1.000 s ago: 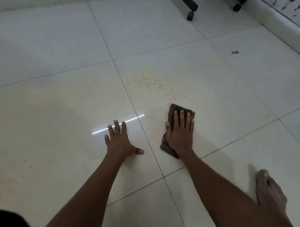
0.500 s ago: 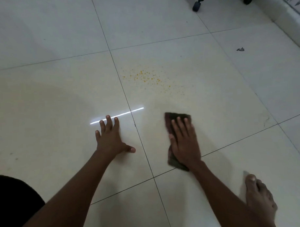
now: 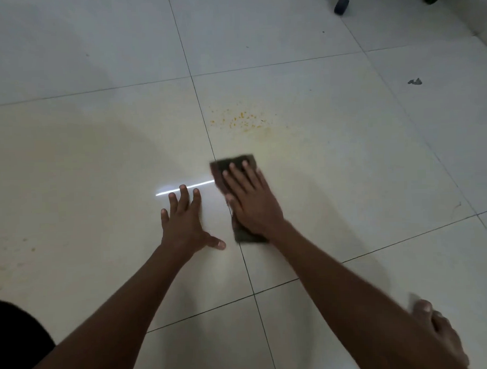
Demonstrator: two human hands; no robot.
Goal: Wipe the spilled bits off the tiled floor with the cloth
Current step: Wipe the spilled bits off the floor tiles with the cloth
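Right hand [image 3: 251, 200] pressed flat, fingers spread, on the cloth [image 3: 233, 164]; the spilled bits [image 3: 241, 121] lie just ahead, nearer than to the empty, splayed left hand [image 3: 184, 222].

Count: 2 hands, left [image 3: 183, 222], right [image 3: 251, 200]; 1 cloth [image 3: 236, 164]; 1 foot [image 3: 438, 332]; 2 castors [image 3: 341, 5]; 1 patch of bits [image 3: 240, 121].

The floor [image 3: 332, 164] is pale glossy tile with dark grout lines. Orange bits [image 3: 241, 121] lie scattered on one tile, with a faint yellowish smear just beside them. A dark cloth [image 3: 233, 164] lies flat across a grout line, near the bits but apart from them. The right hand [image 3: 251, 200] presses flat on the cloth. The left hand [image 3: 184, 222] rests flat on the adjacent tile. A small grey scrap [image 3: 415, 81] lies well apart. Two castors [image 3: 341, 5] stand at the far edge. A bare foot [image 3: 440, 332] rests nearest the camera.
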